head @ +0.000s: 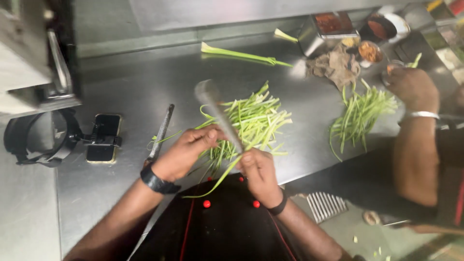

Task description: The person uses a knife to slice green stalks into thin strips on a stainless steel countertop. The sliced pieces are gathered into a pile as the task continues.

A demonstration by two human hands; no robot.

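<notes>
A large knife, blurred, is gripped at its handle by the right hand, whose fingers are closed around it near the front edge of the steel counter; the blade is angled up and away over a pile of slit green stalks. The left hand is laid on the near end of that pile, its fingers curled down onto the stalks, and a single long strip is seen trailing from between the two hands over the front edge. The pile is spread at the middle of the counter.

Just left of the left hand a slim dark-handled tool is laid on the counter, and further left a phone is clamped in a holder beside a black ring-shaped stand. Towards the back edge a whole green stalk is laid crosswise. At the right, a second heap of green strips is spread, and another person's hand with a metal bangle is rested just beyond it. At the back right corner a crumpled cloth, a steel tray and small bowls are gathered.
</notes>
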